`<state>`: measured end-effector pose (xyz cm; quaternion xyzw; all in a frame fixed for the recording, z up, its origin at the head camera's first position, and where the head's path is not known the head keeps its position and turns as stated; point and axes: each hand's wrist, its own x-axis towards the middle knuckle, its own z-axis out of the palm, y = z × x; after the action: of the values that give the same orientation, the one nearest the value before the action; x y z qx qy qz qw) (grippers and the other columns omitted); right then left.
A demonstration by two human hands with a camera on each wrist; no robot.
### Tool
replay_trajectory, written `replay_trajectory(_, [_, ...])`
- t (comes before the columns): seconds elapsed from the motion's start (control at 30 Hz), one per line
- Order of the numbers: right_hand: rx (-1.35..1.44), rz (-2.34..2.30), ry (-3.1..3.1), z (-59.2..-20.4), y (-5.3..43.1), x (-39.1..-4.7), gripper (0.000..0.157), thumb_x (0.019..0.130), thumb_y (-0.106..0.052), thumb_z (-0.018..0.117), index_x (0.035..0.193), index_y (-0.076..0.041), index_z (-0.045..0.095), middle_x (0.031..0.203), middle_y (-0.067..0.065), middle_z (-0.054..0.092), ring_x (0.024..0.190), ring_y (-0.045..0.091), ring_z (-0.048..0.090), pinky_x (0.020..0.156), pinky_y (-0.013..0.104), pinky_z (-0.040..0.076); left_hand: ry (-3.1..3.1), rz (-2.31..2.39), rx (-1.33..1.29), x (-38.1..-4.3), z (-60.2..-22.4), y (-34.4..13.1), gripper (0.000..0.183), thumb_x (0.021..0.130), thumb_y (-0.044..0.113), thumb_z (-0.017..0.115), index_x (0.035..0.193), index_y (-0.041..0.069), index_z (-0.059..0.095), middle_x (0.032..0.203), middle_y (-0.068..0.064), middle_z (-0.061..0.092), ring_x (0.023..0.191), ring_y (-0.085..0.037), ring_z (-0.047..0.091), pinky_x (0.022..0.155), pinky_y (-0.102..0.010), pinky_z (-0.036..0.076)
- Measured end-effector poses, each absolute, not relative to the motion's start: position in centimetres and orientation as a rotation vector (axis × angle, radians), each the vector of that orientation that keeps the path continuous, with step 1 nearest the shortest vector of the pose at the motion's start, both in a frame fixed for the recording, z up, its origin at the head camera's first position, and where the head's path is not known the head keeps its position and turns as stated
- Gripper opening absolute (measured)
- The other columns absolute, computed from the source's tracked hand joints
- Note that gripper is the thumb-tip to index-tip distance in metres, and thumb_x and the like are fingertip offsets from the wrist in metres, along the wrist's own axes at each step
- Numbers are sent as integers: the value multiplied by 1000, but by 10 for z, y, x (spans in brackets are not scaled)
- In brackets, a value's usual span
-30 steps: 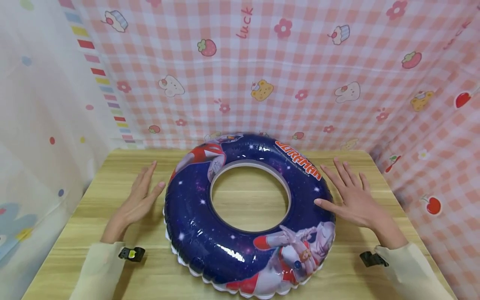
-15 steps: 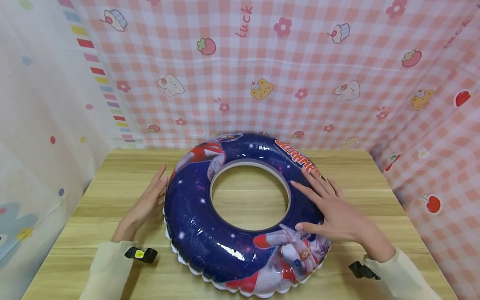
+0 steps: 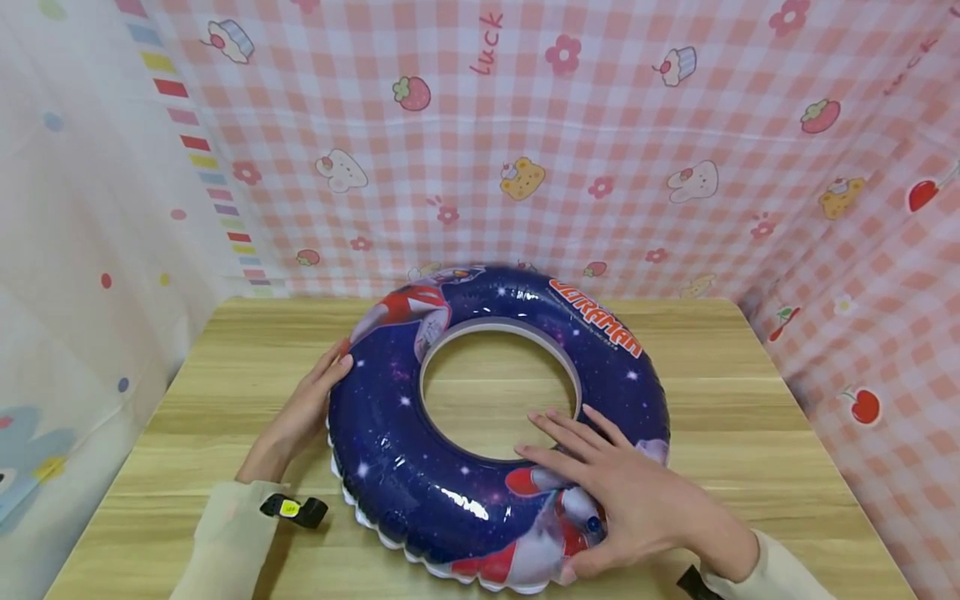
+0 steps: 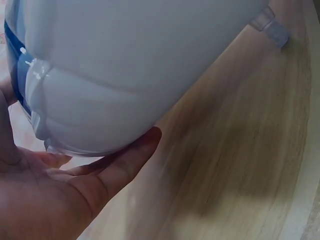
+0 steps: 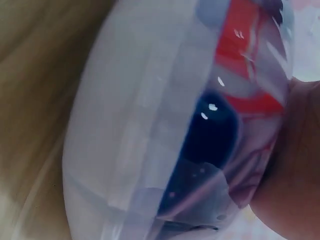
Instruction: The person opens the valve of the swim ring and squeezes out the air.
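The left hand [image 3: 300,412], fingers fairly straight, rests against the outer left edge of the swim ring [image 3: 390,467]; the right hand [image 3: 637,500] spreads loosely over its near right part. Between them, the ring lies on a wooden table [image 3: 750,442].

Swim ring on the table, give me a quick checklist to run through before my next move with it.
1. Swim ring well inflated: ok, it looks full and rounded.
2. Left hand touching it: ok, at the outer edge, with a finger along the white underside.
3. Right hand curled round it: not ok, the fingers are spread over the near right part.
4. Clear nozzle sealed: cannot tell from the left wrist view.
5. Gap between ring and checkered cloth behind: cannot tell.
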<state>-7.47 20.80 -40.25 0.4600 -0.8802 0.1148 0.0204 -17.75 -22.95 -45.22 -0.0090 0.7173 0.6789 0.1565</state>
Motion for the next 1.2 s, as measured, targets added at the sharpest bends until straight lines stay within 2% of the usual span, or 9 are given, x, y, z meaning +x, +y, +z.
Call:
replay_trajectory(0.1, [1446,279,-2717,-408,206,-72,123,64,-96,61,163,-32,28,172,1,23,156,28,31,123,59,13,2050,1971,-37,-178,-452,-229,75,109,45,44,167,16,6,175,-3,1,161,-28,1,130,-52,6])
replay_trajectory(0.2, [1441,219,-2717,-413,204,-71,126,59,-100,60,162,-34,29,165,0,38,150,26,41,120,61,25,2049,1989,-46,-178,-451,-229,73,109,44,44,167,17,9,174,-6,7,159,-29,11,129,-48,16])
replay_trajectory(0.33, [1437,206,-2656,-418,203,-72,122,60,-96,64,160,-32,34,149,-2,53,138,21,50,118,59,33,2057,1987,-58,-178,-447,-230,72,109,46,45,167,19,12,172,-10,17,154,-30,25,115,-27,38])
replay_trajectory(0.47, [1433,243,-2569,-421,203,-75,116,63,-92,66,158,-31,39,140,-4,56,130,17,52,113,56,38,2071,1980,-50,-179,-443,-230,71,108,46,45,166,18,15,170,-11,21,151,-28,29,97,-13,44])
replay_trajectory(0.73, [1436,337,-2448,-418,204,-75,108,67,-89,63,156,-29,44,136,-5,59,124,15,54,107,47,38,2102,1936,36,-180,-427,-234,70,108,50,44,166,23,16,172,-9,19,154,-30,26,96,-13,47])
replay_trajectory(0.83, [1429,388,-2415,-415,204,-75,108,66,-86,66,155,-28,46,136,-5,59,124,17,54,107,45,36,2086,1954,113,-181,-418,-237,68,109,52,39,166,23,16,170,-4,25,153,-22,30,100,-13,45])
replay_trajectory(0.97, [1448,492,-2380,-406,204,-76,106,65,-80,72,153,-26,49,139,-6,59,125,18,54,106,43,35,2006,2055,168,-178,-408,-241,62,108,58,33,160,25,32,144,9,55,129,-6,55,98,-20,51])
replay_trajectory(1.07, [1478,594,-2341,-399,206,-76,104,65,-77,75,151,-22,52,142,-4,59,126,21,54,104,44,38,1939,2151,214,-176,-402,-243,57,105,64,29,145,28,47,121,17,64,109,0,63,90,-22,56])
replay_trajectory(1.2, [1498,768,-2275,-390,209,-79,108,60,-71,83,146,-12,57,143,0,61,126,23,54,101,44,43,1849,2271,343,-177,-398,-244,52,106,63,22,136,35,54,123,18,66,111,0,64,91,-22,55])
